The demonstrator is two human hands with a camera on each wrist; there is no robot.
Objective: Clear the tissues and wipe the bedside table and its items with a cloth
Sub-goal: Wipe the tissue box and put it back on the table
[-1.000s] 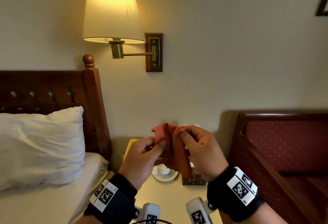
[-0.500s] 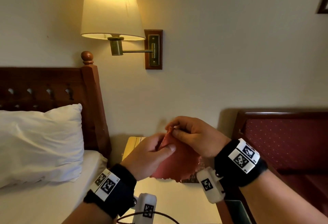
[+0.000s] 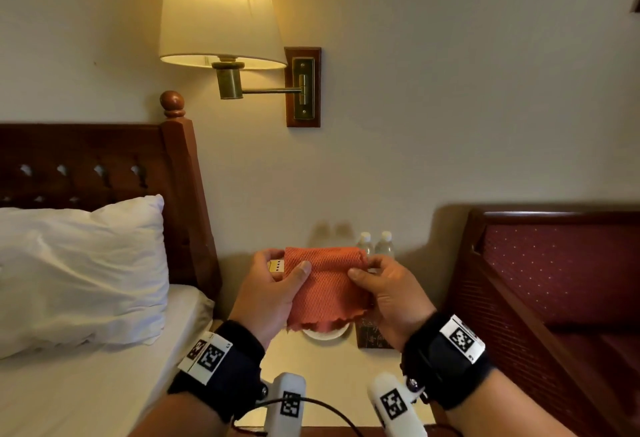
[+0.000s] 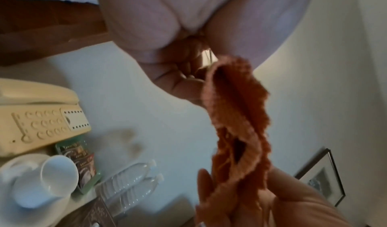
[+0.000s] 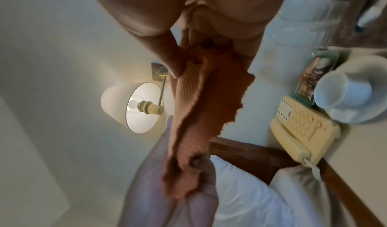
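An orange mesh cloth (image 3: 325,286) is stretched flat between both hands, held up in the air above the cream bedside table (image 3: 332,377). My left hand (image 3: 273,289) pinches its left edge with thumb on the front. My right hand (image 3: 388,293) pinches the right edge the same way. The left wrist view shows the cloth (image 4: 236,128) folded double and hanging between the two hands. On the table sit a cream telephone (image 4: 39,116), a white cup on a saucer (image 4: 48,179), two water bottles (image 4: 130,186) and a dark tissue box (image 3: 372,334).
A bed with a white pillow (image 3: 79,274) and a wooden headboard (image 3: 100,163) lies to the left. A red upholstered bench (image 3: 561,284) stands to the right. A lit wall lamp (image 3: 221,11) hangs above the table. A packet of sachets (image 4: 77,161) stands behind the cup.
The cloth was bunched and pinched between the hands; now both hands have drawn apart and spread it flat, folded over along its top edge.
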